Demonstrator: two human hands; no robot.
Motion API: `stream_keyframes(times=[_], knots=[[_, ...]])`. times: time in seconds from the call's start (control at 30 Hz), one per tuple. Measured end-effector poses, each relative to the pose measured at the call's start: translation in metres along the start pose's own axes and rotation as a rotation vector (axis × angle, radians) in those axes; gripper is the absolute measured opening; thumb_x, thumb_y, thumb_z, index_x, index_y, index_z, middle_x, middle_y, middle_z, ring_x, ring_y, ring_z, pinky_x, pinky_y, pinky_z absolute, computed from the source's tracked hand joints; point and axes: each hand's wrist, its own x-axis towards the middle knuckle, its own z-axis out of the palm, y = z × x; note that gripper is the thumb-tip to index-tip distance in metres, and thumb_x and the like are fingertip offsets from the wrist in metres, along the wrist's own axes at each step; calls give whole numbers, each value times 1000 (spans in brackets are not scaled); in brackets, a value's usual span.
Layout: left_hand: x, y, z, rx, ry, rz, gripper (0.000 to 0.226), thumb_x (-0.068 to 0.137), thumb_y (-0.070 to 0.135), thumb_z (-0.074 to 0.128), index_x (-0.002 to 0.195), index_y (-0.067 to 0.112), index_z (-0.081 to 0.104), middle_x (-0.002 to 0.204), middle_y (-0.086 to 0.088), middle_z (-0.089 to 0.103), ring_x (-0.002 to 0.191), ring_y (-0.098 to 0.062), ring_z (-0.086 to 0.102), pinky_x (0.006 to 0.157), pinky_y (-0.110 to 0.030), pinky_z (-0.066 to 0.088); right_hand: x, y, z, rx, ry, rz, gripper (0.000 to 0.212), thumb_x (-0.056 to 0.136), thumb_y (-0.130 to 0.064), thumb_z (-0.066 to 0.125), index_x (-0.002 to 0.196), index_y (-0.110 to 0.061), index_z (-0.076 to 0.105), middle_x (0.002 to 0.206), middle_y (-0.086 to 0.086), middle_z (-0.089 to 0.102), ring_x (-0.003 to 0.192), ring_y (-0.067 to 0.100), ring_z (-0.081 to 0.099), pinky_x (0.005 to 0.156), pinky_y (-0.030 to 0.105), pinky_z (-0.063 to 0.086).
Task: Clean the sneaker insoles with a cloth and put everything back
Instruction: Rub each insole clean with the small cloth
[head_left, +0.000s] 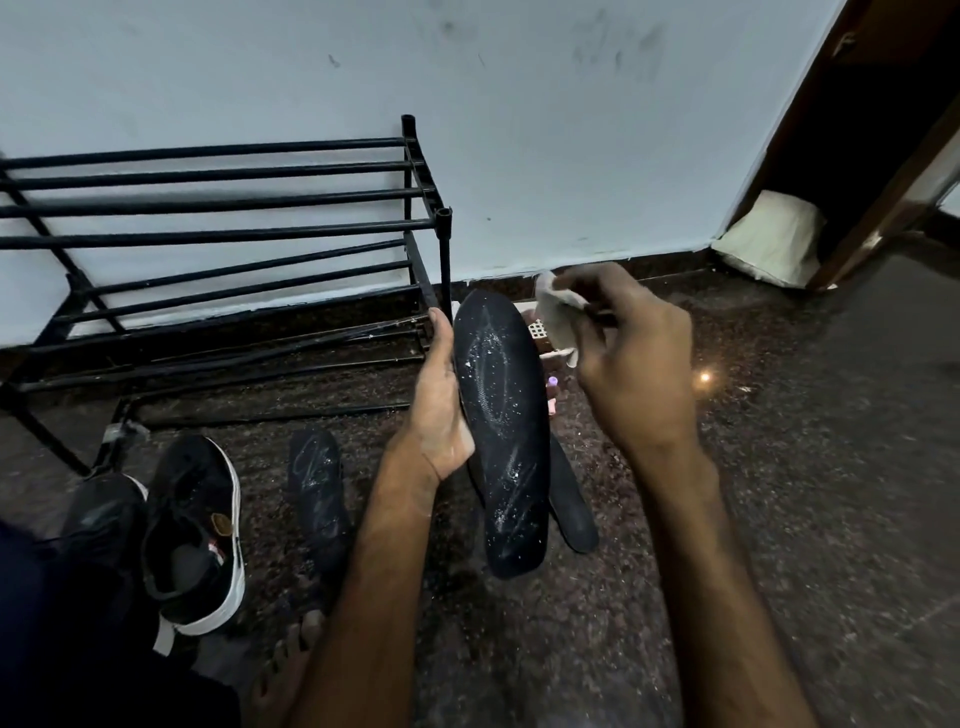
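Insole (501, 431) — black, flecked white — clasped by left hand (441, 410); right hand (634, 364) pinches crumpled pale cloth (558, 317).

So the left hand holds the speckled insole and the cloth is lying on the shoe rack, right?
Not quite. The left hand does hold the speckled insole, but the cloth is not on the shoe rack. The right hand holds it in the air, beside the insole's far end. The head view shows this.

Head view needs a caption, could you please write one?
Left hand holds a dusty insole; right hand grips a cloth.
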Motion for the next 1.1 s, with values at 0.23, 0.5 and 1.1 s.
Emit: stream_keyframes(times=[0.23,0.5,1.1], knots=[[2,8,-2,-24,-45,22,89,93,74,24,137,1,53,128,-25,60,116,-35,61,101,-48,50,-18,-18,7,-147,-632,-123,37,86,6,60,109,-22,69,106,-5,71,92,3,63,89,19,50],[2,14,-11,3,-91,-15,91,91,75,21,140,6,53,138,-25,55,129,-35,53,109,-48,42,-2,-17,-14,-140,-247,-84,30,84,-1,68,104,-24,73,101,-3,73,92,8,66,87,23,53],[7,56,-42,-139,-256,71,98,89,80,14,150,6,31,118,-13,56,104,-28,59,95,-50,50,-49,-21,23,-116,-645,-148,29,85,-2,66,103,-22,76,104,-5,75,92,8,70,92,30,54]])
